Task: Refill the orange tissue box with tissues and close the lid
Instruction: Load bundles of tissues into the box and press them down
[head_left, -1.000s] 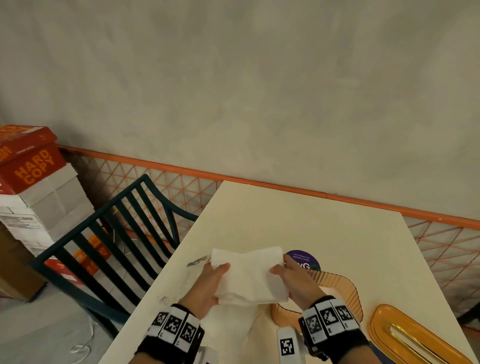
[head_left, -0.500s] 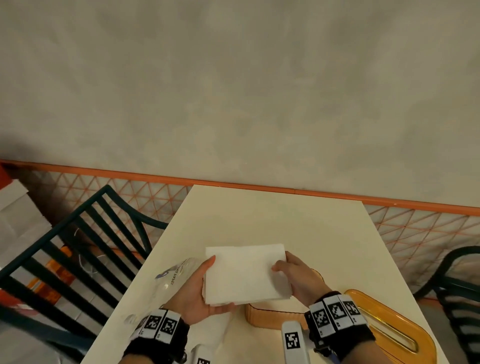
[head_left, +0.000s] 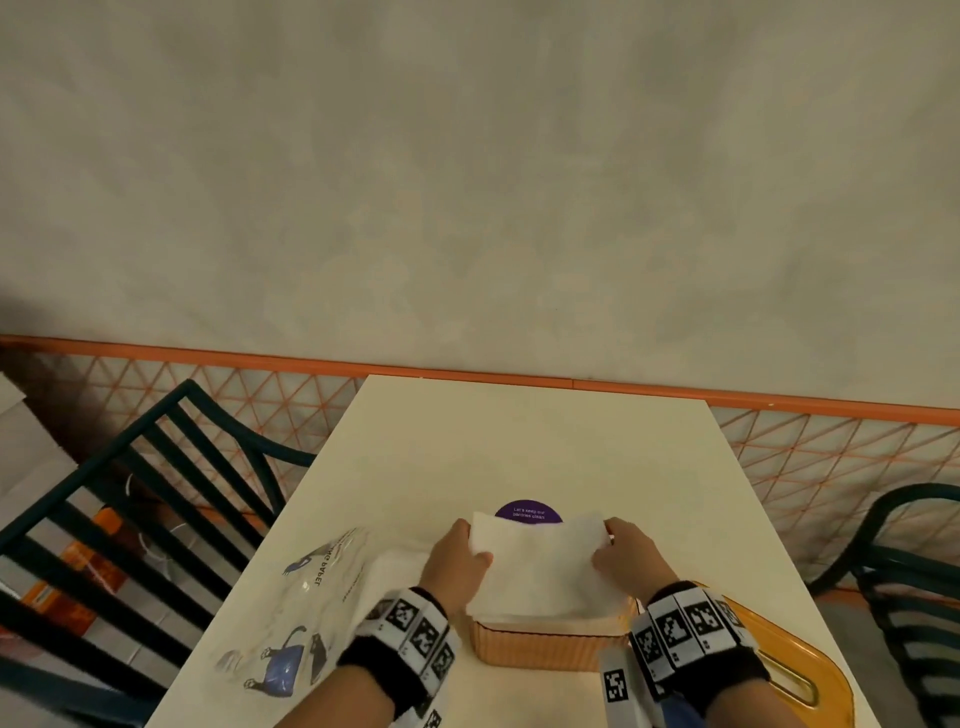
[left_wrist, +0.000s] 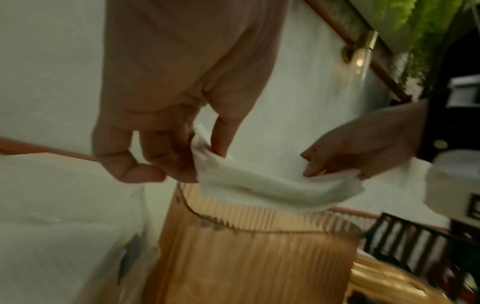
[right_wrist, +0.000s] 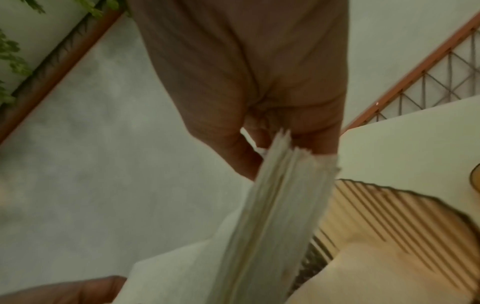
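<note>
A white stack of tissues (head_left: 540, 564) hangs just above the open ribbed orange tissue box (head_left: 550, 647), its near edge at the rim. My left hand (head_left: 457, 561) pinches the stack's left end and my right hand (head_left: 626, 556) pinches its right end. In the left wrist view the tissues (left_wrist: 262, 185) sag between both hands over the box (left_wrist: 246, 257). The right wrist view shows the stack's layered edge (right_wrist: 275, 205) held between thumb and fingers beside the box (right_wrist: 389, 226). The orange lid (head_left: 784, 670) with a slot lies flat right of the box.
A clear plastic tissue wrapper (head_left: 311, 613) with more white tissues lies left of the box on the cream table (head_left: 545, 441). A purple round sticker (head_left: 529, 513) sits behind the stack. Dark green chairs stand at the left (head_left: 130, 493) and right (head_left: 914, 571).
Both hands have carried the tissue stack to the right and down, from beside the box to just over its opening. The head view has also swung right.
</note>
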